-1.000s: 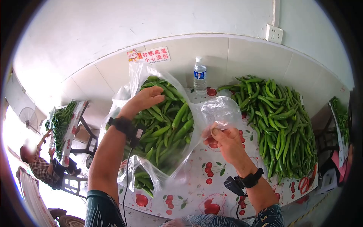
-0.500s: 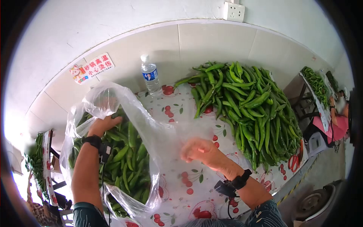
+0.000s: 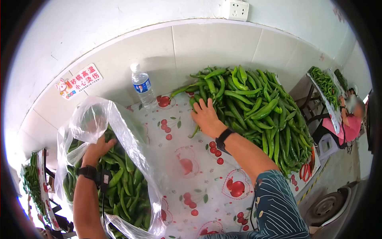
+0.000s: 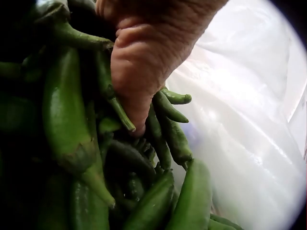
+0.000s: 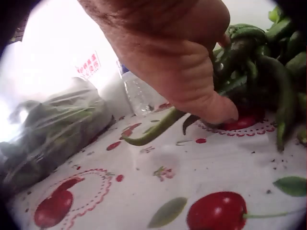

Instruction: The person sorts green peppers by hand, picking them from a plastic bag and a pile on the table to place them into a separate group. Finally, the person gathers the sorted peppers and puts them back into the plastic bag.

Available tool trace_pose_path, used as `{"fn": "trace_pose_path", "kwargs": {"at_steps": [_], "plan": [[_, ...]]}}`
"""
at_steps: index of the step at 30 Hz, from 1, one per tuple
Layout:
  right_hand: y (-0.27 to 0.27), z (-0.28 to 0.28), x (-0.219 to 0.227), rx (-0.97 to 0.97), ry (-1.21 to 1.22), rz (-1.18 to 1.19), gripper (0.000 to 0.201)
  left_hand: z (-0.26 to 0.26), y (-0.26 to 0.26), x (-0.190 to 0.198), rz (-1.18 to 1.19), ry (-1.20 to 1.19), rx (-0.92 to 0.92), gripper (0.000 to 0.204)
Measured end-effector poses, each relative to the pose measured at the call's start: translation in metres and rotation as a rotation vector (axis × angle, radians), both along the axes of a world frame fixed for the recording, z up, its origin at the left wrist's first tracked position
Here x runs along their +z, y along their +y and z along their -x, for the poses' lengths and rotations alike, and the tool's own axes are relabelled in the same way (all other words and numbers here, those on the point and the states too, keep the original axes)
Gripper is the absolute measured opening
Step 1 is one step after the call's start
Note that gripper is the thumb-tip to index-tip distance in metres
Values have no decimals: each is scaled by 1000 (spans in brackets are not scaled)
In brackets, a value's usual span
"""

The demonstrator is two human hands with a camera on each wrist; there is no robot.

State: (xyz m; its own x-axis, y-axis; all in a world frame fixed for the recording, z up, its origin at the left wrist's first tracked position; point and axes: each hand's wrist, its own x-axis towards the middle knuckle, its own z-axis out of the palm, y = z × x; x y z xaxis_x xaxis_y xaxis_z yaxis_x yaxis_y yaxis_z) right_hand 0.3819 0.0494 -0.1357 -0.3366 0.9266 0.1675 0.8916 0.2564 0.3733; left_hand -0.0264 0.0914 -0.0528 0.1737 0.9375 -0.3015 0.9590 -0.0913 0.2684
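A clear plastic bag (image 3: 137,147) stands at the left of the table, filled with long green peppers (image 3: 125,187). Into its top reaches my left hand (image 3: 97,150), lying on the peppers under a fold of plastic that covers the fingers. The left wrist view has its thumb (image 4: 136,91) pointing down among the peppers; whether the fingers hold any, I cannot tell. My right hand (image 3: 209,120) is at the left edge of a big loose heap of green peppers (image 3: 262,115), fingers spread over them. Close to its thumb (image 5: 218,108), a pepper (image 5: 153,132) sticks out beneath the palm.
Behind the bag, a water bottle (image 3: 142,87) stands near the tiled wall. A cherry-patterned cloth (image 3: 179,159) covers the table. Red-handled scissors (image 3: 305,172) lie at the right edge. A person in pink (image 3: 352,125) sits at another pepper-laden table (image 3: 336,115) on the right.
My right hand has left the plastic bag's side and moved over to the loose pepper heap. My left hand stays in the bag, and the head view has swung right.
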Motion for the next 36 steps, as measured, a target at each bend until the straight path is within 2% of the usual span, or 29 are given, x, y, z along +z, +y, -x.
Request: {"fn": "trace_pose_path", "kwargs": {"at_steps": [4, 7, 10, 12, 14, 16, 18, 19, 21, 22, 25, 27, 29, 32, 35, 36], "plan": [[7, -2, -9, -34, -81, -25, 30, -2, -3, 1, 15, -7, 47, 97], [-5, -3, -2, -23, -56, 86, 29, -3, -2, 0, 4, -23, 41, 98], [-34, 3, 9, -13, -74, 172, 43, 2, 3, -8, -37, -30, 14, 99], [-57, 8, 10, 21, -10, 207, 50, 2, 4, -9, -41, -29, 20, 99], [-92, 14, 27, 67, 61, 272, 54, 2, 2, -8, -45, 34, 17, 90], [-123, 18, 7, 78, 239, 339, 52, 8, 4, -13, -110, 111, -35, 85], [-157, 19, 3, 132, 261, 289, 54, 19, 7, -25, -224, 150, -109, 84], [-168, 21, 9, 159, 277, 270, 54, 14, 4, -19, -171, 142, -61, 84], [-178, 22, 33, 76, 444, 550, 56, 20, 7, -27, -186, 114, -70, 84], [-177, 20, 42, 29, 528, 688, 56, 23, 9, -32, -193, 101, -74, 83], [-138, 7, 54, 79, 668, 310, 55, 28, 13, -38, -224, 87, -83, 82], [-93, -4, 67, 65, 741, 166, 52, 23, 9, -33, -201, 102, -61, 81], [-46, -15, 48, 48, 684, 122, 52, 25, 9, -35, -201, 100, -68, 79], [5, -17, 19, -51, 591, 255, 56, 6, 4, -14, -58, 113, 23, 80], [19, -3, -3, -262, 387, 383, 59, 2, 1, -10, 7, 37, 51, 91], [13, 0, -5, -254, 422, 362, 59, 3, 1, -11, 16, 15, 56, 93]]}}
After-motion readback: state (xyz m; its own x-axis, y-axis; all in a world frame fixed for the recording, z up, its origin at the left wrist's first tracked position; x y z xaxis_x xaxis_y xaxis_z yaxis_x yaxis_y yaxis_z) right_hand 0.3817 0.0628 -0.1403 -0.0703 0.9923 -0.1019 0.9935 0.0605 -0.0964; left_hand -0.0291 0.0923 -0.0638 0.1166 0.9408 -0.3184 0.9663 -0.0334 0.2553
